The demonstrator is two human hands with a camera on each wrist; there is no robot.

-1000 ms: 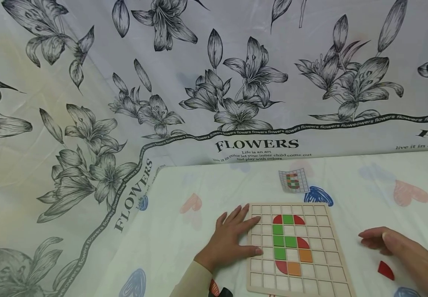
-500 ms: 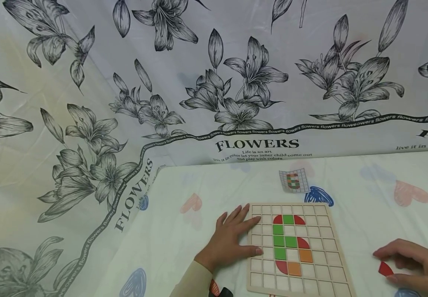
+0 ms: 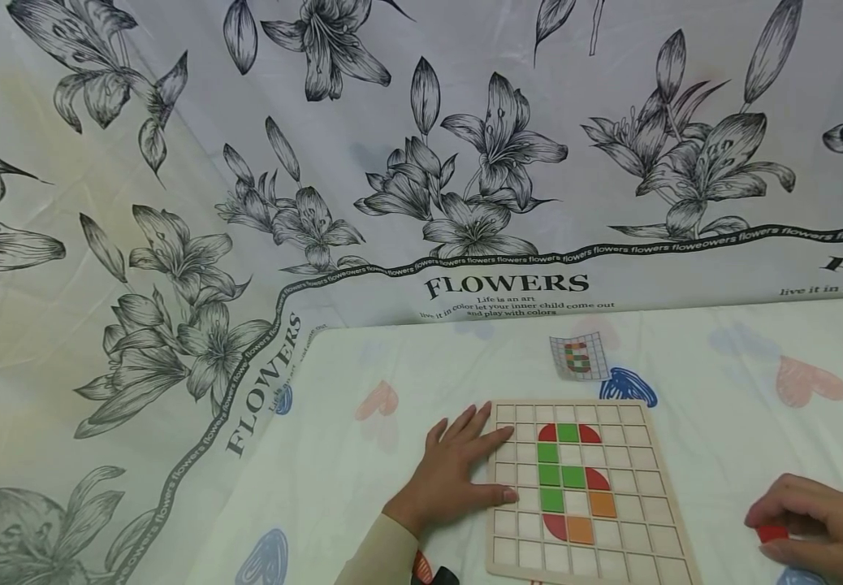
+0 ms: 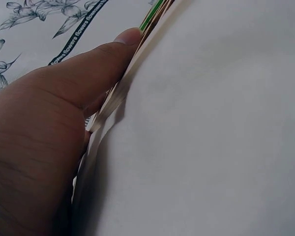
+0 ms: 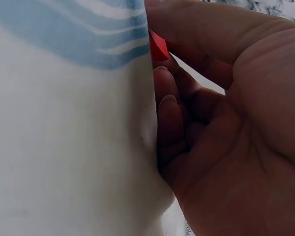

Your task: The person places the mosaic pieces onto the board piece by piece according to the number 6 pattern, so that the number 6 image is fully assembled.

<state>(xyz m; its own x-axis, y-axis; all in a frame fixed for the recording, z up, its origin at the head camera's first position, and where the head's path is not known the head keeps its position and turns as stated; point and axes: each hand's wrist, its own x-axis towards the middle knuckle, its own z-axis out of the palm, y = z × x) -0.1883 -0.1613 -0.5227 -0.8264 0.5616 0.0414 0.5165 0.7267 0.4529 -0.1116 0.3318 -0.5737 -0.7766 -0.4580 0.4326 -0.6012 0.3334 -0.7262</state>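
My left hand (image 3: 451, 471) rests with spread fingers on the left edge of a wooden grid board (image 3: 633, 483). Its thumb (image 4: 105, 64) lies along that edge in the left wrist view. Green squares (image 3: 551, 499), orange squares (image 3: 602, 504) and red quarter-circle tiles (image 3: 555, 526) sit in the board's cells, forming a figure. To the right of the board, my right hand (image 3: 831, 528) pinches a loose red quarter-circle tile (image 3: 771, 534) between thumb and fingers, low at the cloth. In the right wrist view this red tile (image 5: 159, 46) stands tilted, partly hidden by the fingers.
A small pattern card (image 3: 578, 356) with a coloured figure on a grid lies behind the board. The white cloth (image 3: 421, 357) has printed hearts. Behind it hangs a flower-printed sheet (image 3: 480, 162). Part of a black object (image 3: 445, 577) shows by the left sleeve.
My right hand has moved right and down to the loose red tile, and its fingers have closed on it, tilting it. The left hand and board have stayed still.
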